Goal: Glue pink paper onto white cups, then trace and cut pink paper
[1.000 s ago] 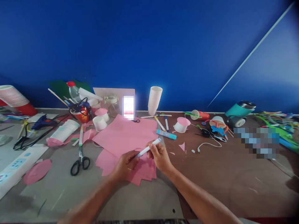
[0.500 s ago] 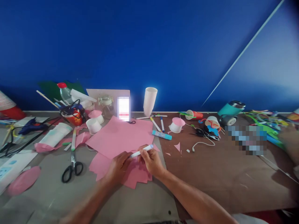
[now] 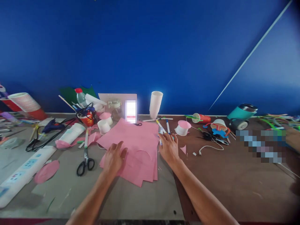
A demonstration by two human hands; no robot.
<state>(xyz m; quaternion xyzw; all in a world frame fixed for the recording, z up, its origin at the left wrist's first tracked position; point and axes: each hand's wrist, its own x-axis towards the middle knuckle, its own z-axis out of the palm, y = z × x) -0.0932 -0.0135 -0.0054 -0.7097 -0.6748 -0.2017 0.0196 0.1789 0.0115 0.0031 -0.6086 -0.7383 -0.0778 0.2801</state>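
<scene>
My left hand point(image 3: 114, 158) rests on stacked pink paper point(image 3: 138, 134) with fingers spread, holding nothing. A curved line point(image 3: 144, 152) shows on the paper beside it. At the stack's right edge my right hand point(image 3: 169, 147) lies palm down, fingers stretched out. A white marker point(image 3: 160, 140) shows at its thumb side, apparently loose; the hand mostly covers a blue glue stick. Just beyond lie a yellow-and-white marker point(image 3: 160, 126) and a blue-and-white marker point(image 3: 167, 126). Black-handled scissors point(image 3: 85, 162) lie left of the paper.
A white cup stack point(image 3: 156, 104) stands at the blue wall. Right are a pink-topped white cup point(image 3: 182, 129), a cable point(image 3: 212, 147) and a teal bottle point(image 3: 242, 112). Left are a power strip point(image 3: 27, 172) and a pink paper oval point(image 3: 47, 171). Another person's hand point(image 3: 292, 139) is far right.
The white marker has left the middle of the paper for its right edge, along with my right hand. My left hand has spread flat on the paper. The view has shifted left.
</scene>
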